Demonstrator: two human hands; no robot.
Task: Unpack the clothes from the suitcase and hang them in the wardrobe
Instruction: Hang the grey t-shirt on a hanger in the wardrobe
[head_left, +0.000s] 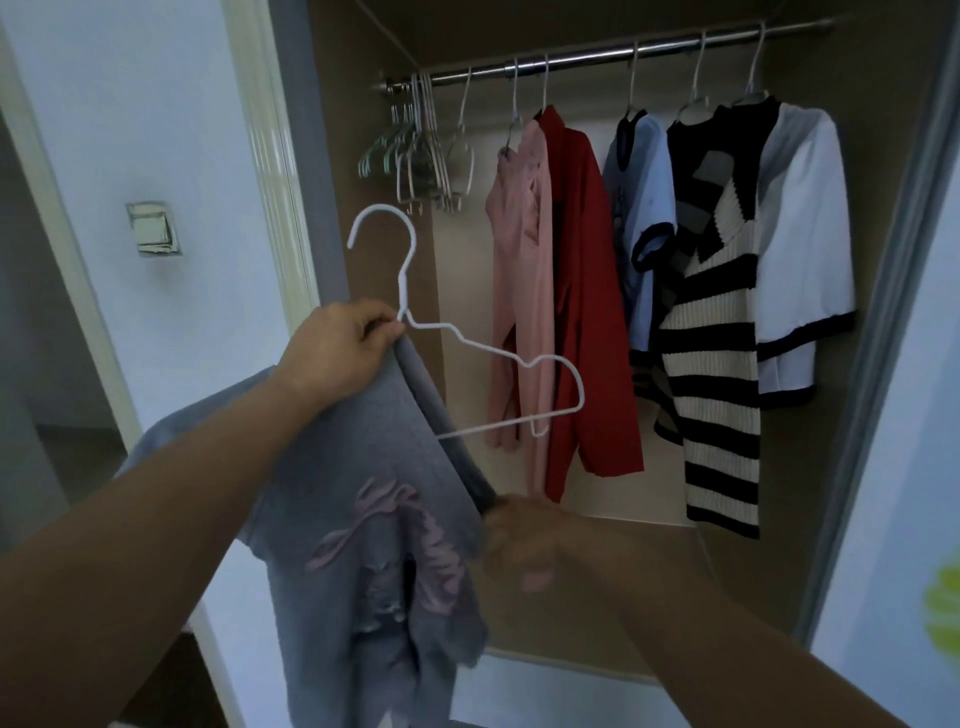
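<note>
Spare hangers (415, 150), red jacket (587, 312) on rail (597, 54) behind white hanger (403, 283).

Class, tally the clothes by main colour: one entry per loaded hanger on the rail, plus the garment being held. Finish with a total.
Pink garment: 1
Red garment: 1
Light blue top: 1
Black and striped knit: 1
White blouse: 1
Grey top, held: 1
Total: 6
</note>
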